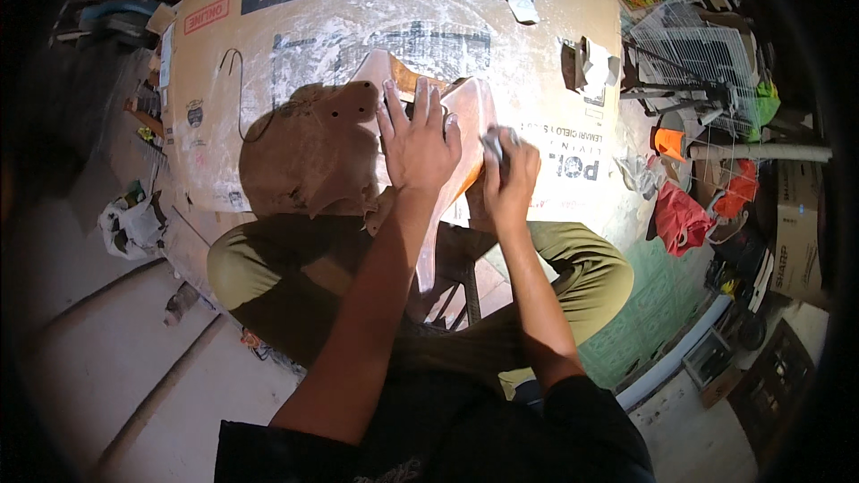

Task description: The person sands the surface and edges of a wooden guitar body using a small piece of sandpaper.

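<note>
A brown wooden piece point(477, 107) with pointed horns and curved edges, shaped like an electric guitar body, lies before me and reaches over my lap. Its left part, with several small dark holes, is in shadow. My left hand point(419, 148) rests flat on its middle with the fingers spread. At the right edge, my right hand point(515, 172) is closed round a small grey piece of sandpaper point(492, 141), pressed against the wood. The fingers partly cover the sandpaper, so its full shape is hidden.
Under the wood is a large cardboard sheet point(215, 63) dusted white, with torn flaps and a bent wire point(240, 94). A white wire rack point(689, 54), a red cloth point(683, 219) and a carton point(796, 233) stand at right. A white plastic bag point(132, 225) lies at left.
</note>
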The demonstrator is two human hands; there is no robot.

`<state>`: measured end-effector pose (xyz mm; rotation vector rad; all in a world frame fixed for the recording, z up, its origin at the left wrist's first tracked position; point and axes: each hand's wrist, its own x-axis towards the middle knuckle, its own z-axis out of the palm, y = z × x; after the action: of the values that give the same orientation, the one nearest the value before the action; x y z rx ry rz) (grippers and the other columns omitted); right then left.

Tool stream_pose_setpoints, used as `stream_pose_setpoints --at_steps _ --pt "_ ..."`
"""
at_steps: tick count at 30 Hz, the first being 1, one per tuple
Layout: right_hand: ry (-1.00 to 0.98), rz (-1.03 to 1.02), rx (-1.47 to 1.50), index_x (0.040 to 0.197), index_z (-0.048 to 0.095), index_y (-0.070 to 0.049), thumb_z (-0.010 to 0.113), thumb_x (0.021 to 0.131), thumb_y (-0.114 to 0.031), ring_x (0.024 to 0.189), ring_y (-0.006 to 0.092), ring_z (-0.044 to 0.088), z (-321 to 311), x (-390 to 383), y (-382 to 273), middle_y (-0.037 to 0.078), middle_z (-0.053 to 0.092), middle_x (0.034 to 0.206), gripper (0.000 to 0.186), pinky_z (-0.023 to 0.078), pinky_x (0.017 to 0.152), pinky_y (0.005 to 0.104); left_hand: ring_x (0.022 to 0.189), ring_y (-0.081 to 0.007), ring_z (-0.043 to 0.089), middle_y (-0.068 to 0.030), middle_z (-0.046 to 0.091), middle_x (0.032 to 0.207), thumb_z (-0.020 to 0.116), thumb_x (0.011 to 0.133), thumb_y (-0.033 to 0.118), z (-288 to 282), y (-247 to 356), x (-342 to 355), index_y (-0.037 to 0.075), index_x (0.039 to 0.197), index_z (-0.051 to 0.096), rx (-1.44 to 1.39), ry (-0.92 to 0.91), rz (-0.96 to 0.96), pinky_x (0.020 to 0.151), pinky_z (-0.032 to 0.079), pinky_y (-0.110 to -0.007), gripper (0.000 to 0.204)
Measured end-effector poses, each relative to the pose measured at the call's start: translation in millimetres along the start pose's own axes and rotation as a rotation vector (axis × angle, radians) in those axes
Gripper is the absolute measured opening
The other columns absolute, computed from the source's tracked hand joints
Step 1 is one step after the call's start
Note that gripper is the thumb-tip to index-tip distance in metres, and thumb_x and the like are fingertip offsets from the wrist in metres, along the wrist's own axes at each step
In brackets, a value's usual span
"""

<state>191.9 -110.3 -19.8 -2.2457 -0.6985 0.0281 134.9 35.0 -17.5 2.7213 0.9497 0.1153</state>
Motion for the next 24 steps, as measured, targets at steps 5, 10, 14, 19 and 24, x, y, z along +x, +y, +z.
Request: stream_pose_setpoints --at_steps 5,10,14,19,24 --pt "-0.026 0.008 0.045 0.129 0.064 -0.005 0.066 0.090 -0.005 0.112 0.0410 0.054 0.1 55.7 -7.4 0.019 0.063 0.117 0.039 0.041 0.103 0.0470 0.154 -0.0453 0.015 -0.0050 0.038 0.163 0.050 0.097 0.038 0.3 1.7 0.3 0.008 0.148 0.053 -0.076 -0.038 -0.016 0.122 0.018 -0.059 0.059" --pt "0.001 0.020 -0.004 0.129 0.064 -0.006 0.068 0.087 0.001 0.119 0.0398 0.054 -7.7 -20.2 -0.9 0.021 0.062 0.123 0.043 0.041 0.105 0.0494 0.152 -0.0467 0.020 -0.0050 0.041 0.162 0.053 0.097 0.034 3.3 -0.7 -1.5 0.006 0.144 0.057 -0.033 0.026 -0.002 0.117 0.025 -0.062 0.056" --pt "0.018 -0.009 0.006 0.129 0.064 -0.005 0.067 0.090 -0.005 0.113 0.0391 0.055 -0.7 54.4 -3.7 0.021 0.062 0.119 0.039 0.041 0.100 0.0467 0.152 -0.0477 0.020 -0.0052 0.041 0.162 0.053 0.097 0.033 -0.2 5.1 0.4 0.006 0.146 0.056 -0.134 -0.018 -0.032 0.116 0.027 -0.063 0.056" --pt "-0.011 0.032 0.082 0.127 0.065 -0.006 0.070 0.089 -0.003 0.117 0.0374 0.055 -13.7 -30.9 -8.1 0.019 0.064 0.120 0.038 0.040 0.106 0.0464 0.151 -0.0491 0.022 -0.0071 0.041 0.161 0.055 0.096 0.032 3.8 -0.1 -0.3 0.005 0.144 0.056 -0.104 -0.023 -0.031 0.116 0.028 -0.063 0.055" --pt "0.020 0.042 -0.030 0.129 0.063 -0.006 0.066 0.088 -0.003 0.117 0.0406 0.054 -6.2 38.4 -4.6 0.021 0.062 0.121 0.041 0.039 0.104 0.0478 0.148 -0.0521 0.026 -0.0095 0.043 0.160 0.055 0.096 0.031 0.6 4.9 1.7 0.003 0.144 0.056 -0.093 0.029 0.005 0.118 0.027 -0.062 0.055"
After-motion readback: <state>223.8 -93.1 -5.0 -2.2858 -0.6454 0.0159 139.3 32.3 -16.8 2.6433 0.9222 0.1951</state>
